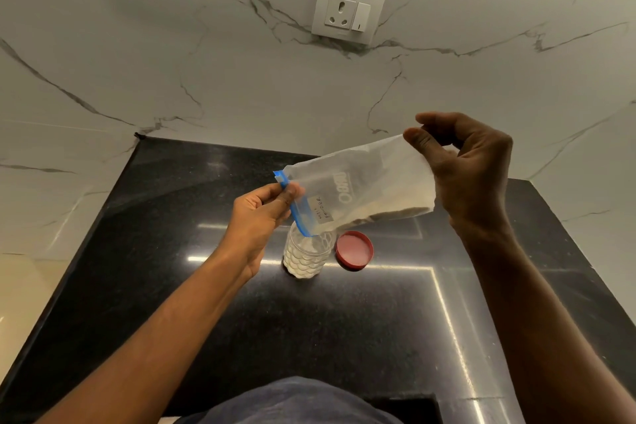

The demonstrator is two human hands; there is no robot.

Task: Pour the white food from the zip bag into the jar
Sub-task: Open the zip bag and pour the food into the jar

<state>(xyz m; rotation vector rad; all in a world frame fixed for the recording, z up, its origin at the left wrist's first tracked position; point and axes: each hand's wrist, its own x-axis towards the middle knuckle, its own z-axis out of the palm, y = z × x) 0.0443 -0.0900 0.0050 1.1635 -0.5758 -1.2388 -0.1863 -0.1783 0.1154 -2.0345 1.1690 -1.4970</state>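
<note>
A clear zip bag (361,182) with a blue zip strip and a handwritten label hangs tilted over the counter, its blue mouth end pointing down into the jar. White powder lies along the bag's lower edge. My left hand (265,213) pinches the blue zip end. My right hand (464,165) holds the bag's raised bottom end, up and to the right. The clear plastic jar (306,260) stands upright without a lid right under the bag's mouth, with white powder in its lower part.
A red jar lid (354,250) lies on the black stone counter (206,251) just right of the jar. A marble wall with a white socket and switch plate (347,10) rises behind. The counter's left edge runs diagonally at the left.
</note>
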